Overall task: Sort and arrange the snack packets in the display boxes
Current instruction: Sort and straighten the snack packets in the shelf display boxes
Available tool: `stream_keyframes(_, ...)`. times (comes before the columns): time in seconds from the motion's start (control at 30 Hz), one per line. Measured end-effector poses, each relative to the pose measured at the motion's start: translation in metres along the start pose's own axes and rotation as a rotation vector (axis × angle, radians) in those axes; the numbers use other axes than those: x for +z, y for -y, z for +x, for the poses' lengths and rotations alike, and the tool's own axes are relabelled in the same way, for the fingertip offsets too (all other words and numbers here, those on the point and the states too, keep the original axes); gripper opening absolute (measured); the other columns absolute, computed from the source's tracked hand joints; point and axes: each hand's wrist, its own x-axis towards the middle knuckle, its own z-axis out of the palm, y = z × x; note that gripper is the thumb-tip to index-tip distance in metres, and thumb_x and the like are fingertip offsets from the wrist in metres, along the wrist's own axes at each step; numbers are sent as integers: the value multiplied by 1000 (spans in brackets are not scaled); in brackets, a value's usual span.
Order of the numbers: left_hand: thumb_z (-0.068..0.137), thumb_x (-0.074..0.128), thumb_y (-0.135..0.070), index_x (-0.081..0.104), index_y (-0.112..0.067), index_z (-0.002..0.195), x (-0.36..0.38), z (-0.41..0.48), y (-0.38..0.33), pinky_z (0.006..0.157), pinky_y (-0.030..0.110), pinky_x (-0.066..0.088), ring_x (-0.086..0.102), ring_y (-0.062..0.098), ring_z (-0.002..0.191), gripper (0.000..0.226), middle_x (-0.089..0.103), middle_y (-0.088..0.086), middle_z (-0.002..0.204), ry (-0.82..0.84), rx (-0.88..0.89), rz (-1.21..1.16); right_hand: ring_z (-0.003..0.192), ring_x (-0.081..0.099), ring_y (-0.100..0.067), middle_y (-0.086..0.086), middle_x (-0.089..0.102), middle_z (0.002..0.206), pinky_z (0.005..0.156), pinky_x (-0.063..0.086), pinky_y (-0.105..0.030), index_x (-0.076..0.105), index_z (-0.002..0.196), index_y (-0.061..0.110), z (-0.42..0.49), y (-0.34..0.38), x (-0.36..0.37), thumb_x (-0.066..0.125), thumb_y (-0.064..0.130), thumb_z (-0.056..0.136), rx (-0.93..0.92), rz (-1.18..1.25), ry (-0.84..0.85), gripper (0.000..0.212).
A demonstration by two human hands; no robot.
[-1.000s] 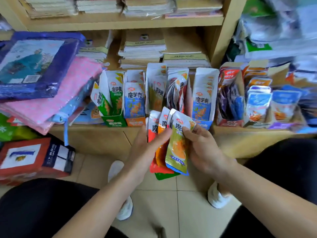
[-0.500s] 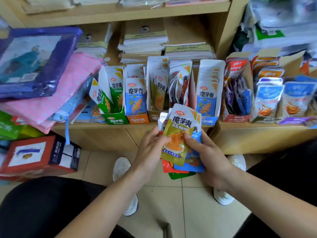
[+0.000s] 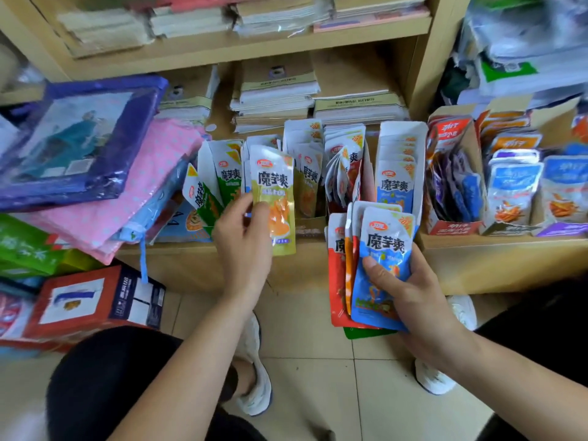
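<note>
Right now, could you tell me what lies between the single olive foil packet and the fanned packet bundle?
Head view: that gap is bare; behind it stand cardboard display boxes on a wooden shelf.

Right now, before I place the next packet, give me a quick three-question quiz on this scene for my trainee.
1. True or false: the left hand holds a single olive-green packet.
2. Which colour faces front in the stack of packets held by the right hand? A red, B blue, C green.
3. Fill in: the box of blue packets stands to the ___ of the boxed red packets.
Key: 1 true; 2 B; 3 right.
</note>
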Motion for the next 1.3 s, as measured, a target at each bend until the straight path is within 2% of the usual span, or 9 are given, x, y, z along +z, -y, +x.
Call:
stream_keyframes(0.1, 92, 59, -11, 57, -11, 69, 23, 26, 1, 60, 31, 32, 41, 11, 64, 23, 42, 0, 71, -117, 294, 230, 100, 71, -34, -14, 72, 118, 84, 59, -51, 57, 127, 15, -1, 3, -3, 69, 10, 88, -14, -3, 0, 42)
stream_keyframes(0.17, 96, 60, -15, 75, -8, 96, 41, 38, 9, 62, 27, 38, 47, 11, 69, 17, 49, -1, 81, -171, 403, 334, 102, 71, -35, -13, 72, 118, 83, 59, -49, 56, 128, 15, -1, 6, -7, 69, 11, 89, -14, -8, 4, 42)
stream_keyframes(0.23, 98, 59, -26, 72, -17, 121, 55, 43, 22, 60, 25, 39, 56, 12, 80, 28, 60, -2, 92, -68, 415, 521, 102, 71, -34, -12, 72, 118, 79, 60, -46, 56, 128, 15, 0, 9, -11, 68, 11, 89, -19, -6, -4, 41)
stream_keyframes(0.37, 91, 61, -32, 77, -32, 109, 60, 31, 38, 59, 30, 38, 59, 25, 98, 24, 72, -5, 86, 107, 355, 780, 99, 72, -33, -13, 72, 116, 78, 60, -45, 58, 126, 16, 0, 13, -18, 68, 10, 90, -18, -9, -14, 38)
stream_keyframes(0.57, 87, 67, -20, 73, -21, 119, 32, 19, 28, 79, 34, 58, 68, 8, 90, 32, 73, -19, 90, 223, 188, 354, 99, 72, -31, -12, 73, 115, 83, 60, -49, 59, 126, 16, -2, 20, -19, 66, 10, 91, 8, -19, 11, 36)
stream_keyframes(0.7, 84, 73, -40, 69, -32, 116, 19, -24, 2, 69, 27, 56, 71, 12, 87, 33, 75, -5, 90, 467, -134, -6, 86, 74, -29, -15, 75, 104, 68, 60, -41, 60, 122, 6, -5, 21, -17, 63, 9, 93, 64, 22, 42, 29)
stream_keyframes(0.8, 75, 85, -35, 66, -30, 115, 22, -51, -3, 74, 33, 60, 73, 17, 88, 45, 75, 4, 101, 653, -311, -136, 93, 73, -34, -18, 73, 111, 72, 60, -44, 60, 124, 7, -7, 20, -15, 62, 10, 94, 96, 54, 96, 31)
stream_keyframes(1.2, 93, 67, -4, 72, -10, 112, 19, -45, 1, 66, 34, 58, 75, 24, 87, 21, 78, 9, 97, 558, -391, -210, 87, 74, -34, -20, 73, 110, 68, 60, -45, 59, 124, 6, -6, 24, -10, 61, 13, 95, 148, 98, 86, 30)
stream_keyframes(1.3, 85, 77, -7, 76, -9, 98, 21, -47, 2, 71, 46, 61, 75, 28, 84, 13, 78, 9, 91, 488, -379, -153, 87, 74, -34, -19, 73, 110, 67, 60, -44, 59, 123, 6, -6, 20, -11, 66, 8, 91, 169, 82, 65, 33)
